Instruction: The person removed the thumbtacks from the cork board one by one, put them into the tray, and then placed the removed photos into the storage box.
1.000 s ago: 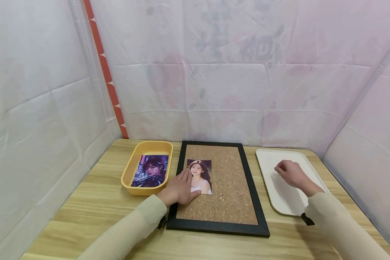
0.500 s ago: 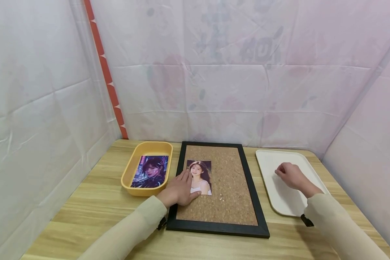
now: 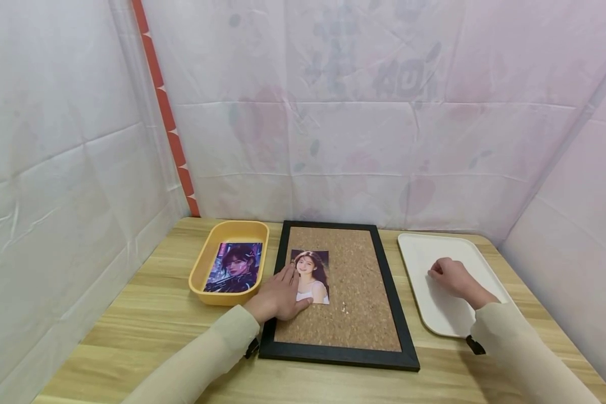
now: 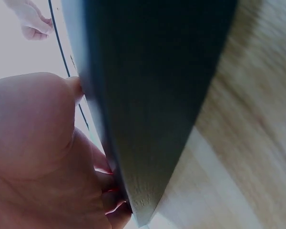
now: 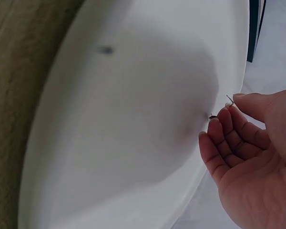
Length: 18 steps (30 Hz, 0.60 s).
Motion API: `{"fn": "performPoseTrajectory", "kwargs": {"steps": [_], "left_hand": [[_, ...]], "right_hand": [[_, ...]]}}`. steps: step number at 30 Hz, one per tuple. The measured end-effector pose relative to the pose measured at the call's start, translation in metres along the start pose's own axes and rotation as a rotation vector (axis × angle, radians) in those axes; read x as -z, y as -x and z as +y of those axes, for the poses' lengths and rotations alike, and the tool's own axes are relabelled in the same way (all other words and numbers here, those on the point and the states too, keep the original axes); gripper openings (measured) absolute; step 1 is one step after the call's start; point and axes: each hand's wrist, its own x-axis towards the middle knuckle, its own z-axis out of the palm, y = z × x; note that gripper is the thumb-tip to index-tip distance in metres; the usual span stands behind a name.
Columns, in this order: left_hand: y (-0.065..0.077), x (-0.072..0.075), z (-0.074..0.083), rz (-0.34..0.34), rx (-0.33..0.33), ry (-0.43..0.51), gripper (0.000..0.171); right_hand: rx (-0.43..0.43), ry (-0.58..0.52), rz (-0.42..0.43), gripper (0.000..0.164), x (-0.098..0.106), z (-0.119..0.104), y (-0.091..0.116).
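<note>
My left hand (image 3: 278, 294) lies flat on a photo print (image 3: 313, 278), fingers straight and thumb spread along its lower edge. The print shows a portrait and lies on the left part of a black-framed cork board (image 3: 361, 292). In the left wrist view, the palm stands beside the dark frame edge (image 4: 148, 95). My right hand (image 3: 454, 276) is over the white tray (image 3: 441, 317), fingers curled. In the right wrist view, its thumb and index finger pinch a small metal thumbtack (image 5: 230, 99). Another small tack (image 5: 212, 117) shows close by the middle fingertip.
Left of the board stands a yellow tray (image 3: 197, 275) holding a purple illustrated print (image 3: 234, 268). A dark speck (image 5: 106, 49) shows on the white tray. Pale cloth walls (image 3: 353, 140) enclose the wooden table (image 3: 146, 314) at the back and sides.
My right hand has shifted very slightly lower over the white tray. The left hand holds its place on the photo print.
</note>
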Motion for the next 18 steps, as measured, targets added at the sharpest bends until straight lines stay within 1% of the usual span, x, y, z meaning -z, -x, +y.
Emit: {"fn": "performPoseTrajectory", "kwargs": {"steps": [13, 18], "left_hand": [[-0.0001, 0.0001, -0.0001, -0.007, 0.004, 0.013, 0.082], [0.0011, 0.0035, 0.0001, -0.016, 0.003, 0.004, 0.081]], "right_hand": [[-0.006, 0.014, 0.002, 0.015, -0.0046, -0.0011, 0.0002], [-0.012, 0.026, -0.009, 0.014, -0.0032, -0.0008, -0.0013]]}}
